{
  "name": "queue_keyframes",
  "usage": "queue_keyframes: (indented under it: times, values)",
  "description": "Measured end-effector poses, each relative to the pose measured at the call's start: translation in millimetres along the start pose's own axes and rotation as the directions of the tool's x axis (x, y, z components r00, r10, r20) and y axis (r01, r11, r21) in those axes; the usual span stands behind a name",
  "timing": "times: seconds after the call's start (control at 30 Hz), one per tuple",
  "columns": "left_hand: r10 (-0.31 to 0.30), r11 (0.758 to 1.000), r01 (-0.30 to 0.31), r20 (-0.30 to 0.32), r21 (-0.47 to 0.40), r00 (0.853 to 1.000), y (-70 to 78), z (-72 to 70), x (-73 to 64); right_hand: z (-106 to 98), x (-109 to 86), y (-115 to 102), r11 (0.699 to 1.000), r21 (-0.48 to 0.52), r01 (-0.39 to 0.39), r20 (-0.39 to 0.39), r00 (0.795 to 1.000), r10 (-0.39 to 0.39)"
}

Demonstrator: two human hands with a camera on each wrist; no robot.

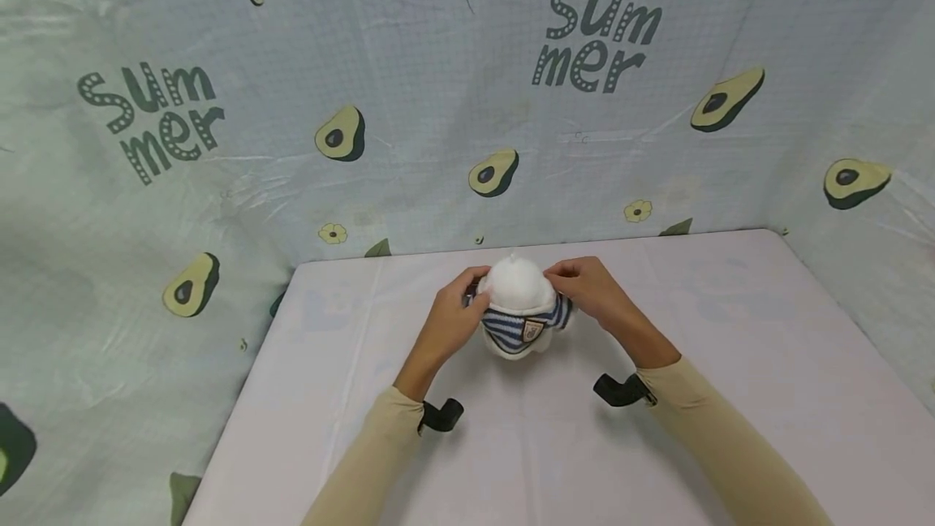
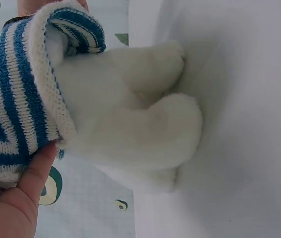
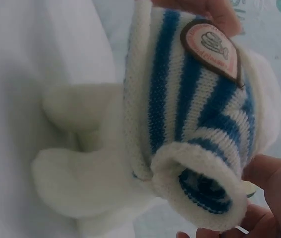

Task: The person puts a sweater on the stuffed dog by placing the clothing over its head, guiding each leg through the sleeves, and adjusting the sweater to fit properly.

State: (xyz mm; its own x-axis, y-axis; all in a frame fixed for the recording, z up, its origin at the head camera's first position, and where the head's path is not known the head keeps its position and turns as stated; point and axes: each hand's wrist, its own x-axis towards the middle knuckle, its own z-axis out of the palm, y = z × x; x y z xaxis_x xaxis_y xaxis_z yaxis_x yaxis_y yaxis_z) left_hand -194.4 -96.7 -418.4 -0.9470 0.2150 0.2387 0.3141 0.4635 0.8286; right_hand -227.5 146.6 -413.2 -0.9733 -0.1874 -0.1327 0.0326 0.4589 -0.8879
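Observation:
A white plush toy [image 1: 520,286] stands on the pink-white table, its thick legs [image 2: 145,129] down on the surface. Round its body is a knitted sweater [image 3: 180,89] in blue and white stripes, with a badge-shaped patch [image 3: 212,47] on the front. My left hand [image 1: 460,311] grips the sweater at one side, thumb [image 2: 38,171] on the knit near its hem. On the other side my right hand [image 1: 595,291] pinches the sweater close to the toy's head. One sleeve [image 3: 199,186] juts out with its wide white cuff gaping, and no paw shows in the opening.
The table [image 1: 730,331] spreads out on both sides of the toy. Behind and beside it hangs a pale curtain [image 1: 424,104] printed with avocados and lettering. A black wrist mount [image 1: 441,415] sits at the left cuff, another mount [image 1: 621,390] at the right.

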Motion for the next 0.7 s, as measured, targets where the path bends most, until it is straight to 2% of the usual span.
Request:
queue_keyframes:
  times: [0.17, 0.37, 0.47, 0.63, 0.7]
  values:
    - [-0.029, 0.995, 0.03, 0.006, -0.09, 1.0, -4.4, -0.1, 1.1, 2, -1.1, -2, 1.0, -0.015, 0.018, -0.028, 0.999, -0.018]
    - [-0.097, 0.98, 0.09, -0.034, -0.175, 0.995, -7.7, 1.9, 0.3, 3, -6.5, -8, 0.993, -0.043, 0.108, -0.071, 0.991, -0.111]
    - [-0.131, 0.972, 0.116, -0.063, -0.207, 0.989, -7.7, 2.0, -0.3, 4, -9.3, -9, 0.986, -0.026, 0.167, -0.08, 0.982, -0.168]
    - [-0.213, 0.957, 0.184, -0.112, -0.223, 0.971, -6.9, 1.4, 1.5, 7, -10.1, -11, 0.955, -0.034, 0.295, 0.014, 0.955, -0.295]
    - [-0.247, 0.953, 0.219, -0.12, -0.209, 0.961, -6.7, 1.2, 2.9, 8, -10.0, -11, 0.945, -0.06, 0.32, 0.045, 0.947, -0.318]
